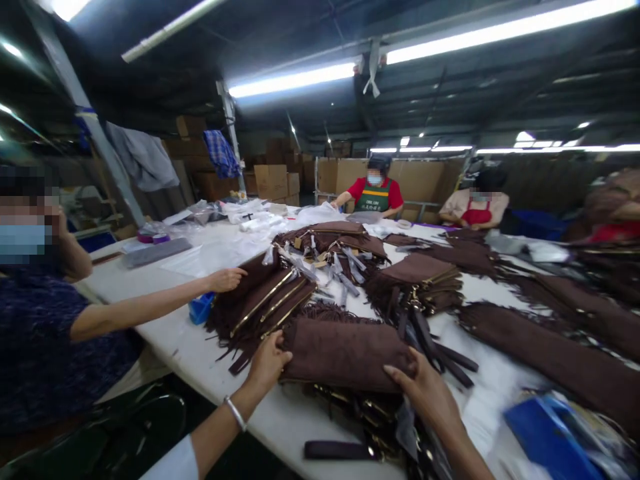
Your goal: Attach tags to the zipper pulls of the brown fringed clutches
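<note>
A dark brown fringed bag (345,353) lies across the near edge of the work table, on top of more bags with gold zippers and straps. My left hand (270,363) grips its left end, thumb and fingers closed on the edge. On the opposite end, my right hand (425,387) holds the bag with the thumb on top and the other fingers mostly hidden. Below the bag hangs a dark wrist strap (343,450) with gold hardware. Just beyond my left hand, several brown bags (273,300) with gold zippers lie overlapping.
A co-worker's arm (150,307) reaches in from the left beside a small blue box (201,309). More brown bags (555,353) and a blue bin (550,433) lie to the right. Clear plastic bags (260,217) cover the far table. Other people sit across from me.
</note>
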{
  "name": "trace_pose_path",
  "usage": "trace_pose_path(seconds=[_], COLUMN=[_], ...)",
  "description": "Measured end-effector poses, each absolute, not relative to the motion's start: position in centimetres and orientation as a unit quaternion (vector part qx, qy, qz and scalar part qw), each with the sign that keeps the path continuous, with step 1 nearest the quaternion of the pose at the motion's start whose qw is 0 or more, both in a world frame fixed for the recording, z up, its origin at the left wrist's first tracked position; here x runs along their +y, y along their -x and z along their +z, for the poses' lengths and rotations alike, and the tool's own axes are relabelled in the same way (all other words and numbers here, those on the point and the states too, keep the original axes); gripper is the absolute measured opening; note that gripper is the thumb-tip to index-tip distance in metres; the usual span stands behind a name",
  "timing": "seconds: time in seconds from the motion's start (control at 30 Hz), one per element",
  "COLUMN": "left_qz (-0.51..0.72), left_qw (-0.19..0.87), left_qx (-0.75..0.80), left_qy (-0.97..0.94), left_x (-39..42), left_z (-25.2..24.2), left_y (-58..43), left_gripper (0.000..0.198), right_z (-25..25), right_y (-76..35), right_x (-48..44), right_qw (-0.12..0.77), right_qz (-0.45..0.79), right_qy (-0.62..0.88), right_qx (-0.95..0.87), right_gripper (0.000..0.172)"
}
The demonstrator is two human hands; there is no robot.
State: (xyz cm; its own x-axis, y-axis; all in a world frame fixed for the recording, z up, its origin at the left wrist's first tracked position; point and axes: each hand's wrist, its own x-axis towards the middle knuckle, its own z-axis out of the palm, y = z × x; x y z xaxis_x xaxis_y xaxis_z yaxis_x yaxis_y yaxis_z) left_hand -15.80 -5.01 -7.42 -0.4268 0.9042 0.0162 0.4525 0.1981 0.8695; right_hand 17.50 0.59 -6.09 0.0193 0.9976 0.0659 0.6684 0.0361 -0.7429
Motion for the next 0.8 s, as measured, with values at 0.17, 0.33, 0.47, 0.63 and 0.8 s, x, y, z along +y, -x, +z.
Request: trace_pose_path(seconds=[0.17, 0.33, 0.47, 0.63, 0.8], left_qz=[0.375, 0.374, 0.380, 0.369, 0.434], left_qw=[0.224, 0.203, 0.499, 0.726, 0.717], left_qx=[0.715, 0.557, 0.369, 0.272, 0.326], left_qy=[-0.546, -0.713, -0.686, -0.512, -0.438], left_x=[-5.3, -3.4, 0.0, 0.4, -2.0], left_z=[-5.0, 0.0, 2.3, 1.3, 1.1], left_y=[17.0, 14.8, 12.2, 9.7, 11.4], left_gripper=[0.052, 0.068, 0.093, 0.067, 0.051], right_z=[-2.3, 3.4, 6.7, 7.1, 3.2], right_y=[-17.3, -15.8, -14.2, -13.8, -14.6], right_x=[0.1, -1.7, -2.7, -1.8, -0.2], right_qw=[0.409, 0.441, 0.431, 0.463, 0.461], right_qz=[0.524, 0.560, 0.603, 0.612, 0.563], right_qy=[0.484, 0.392, 0.350, 0.360, 0.423], right_qx=[-0.570, -0.581, -0.573, -0.531, -0.540], right_gripper=[0.079, 0.065, 0.060, 0.057, 0.067])
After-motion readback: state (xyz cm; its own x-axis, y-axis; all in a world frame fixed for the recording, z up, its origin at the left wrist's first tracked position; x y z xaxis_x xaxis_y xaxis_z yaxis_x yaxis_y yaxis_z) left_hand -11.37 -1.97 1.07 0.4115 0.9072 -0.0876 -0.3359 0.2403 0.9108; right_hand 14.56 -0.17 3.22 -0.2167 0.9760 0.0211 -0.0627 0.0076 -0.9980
